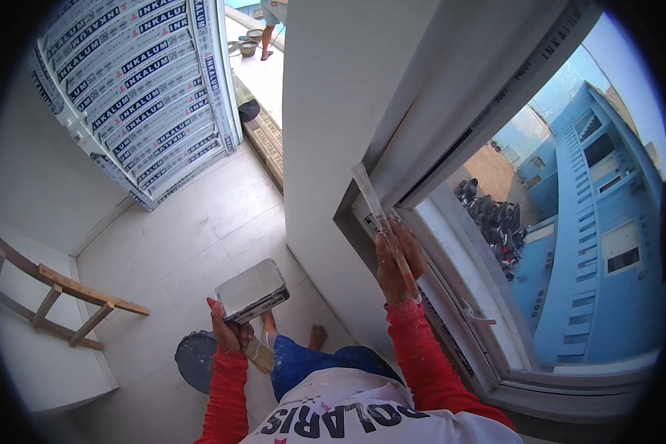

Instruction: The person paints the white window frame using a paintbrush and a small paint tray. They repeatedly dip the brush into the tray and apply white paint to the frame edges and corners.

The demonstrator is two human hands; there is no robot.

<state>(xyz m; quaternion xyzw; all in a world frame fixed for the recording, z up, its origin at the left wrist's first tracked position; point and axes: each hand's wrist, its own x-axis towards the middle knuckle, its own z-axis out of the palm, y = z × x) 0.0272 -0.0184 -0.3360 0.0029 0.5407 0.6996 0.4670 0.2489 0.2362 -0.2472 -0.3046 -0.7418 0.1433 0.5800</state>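
Observation:
My left hand (227, 330) holds a rectangular tub (252, 288) whose top shows a pale grey surface, either paint or filler. A paintbrush (261, 355) with light bristles hangs from the same hand, bristles toward my body. My right hand (399, 255) is closed around a long, thin, paint-smeared tool (386, 222). Seen edge-on, it could be a brush or a scraper. Its pale far end lies over the inner corner of the window recess (352, 202). Beside the right hand runs the window frame (438, 266).
A dark round bucket (191, 361) stands on the tiled floor (166, 294) by my left arm. A wooden ladder (83, 297) is at the left. A louvred door (139, 94) in printed protective film stands before a doorway. Outside, a person's leg (267, 41) is near buckets (248, 49).

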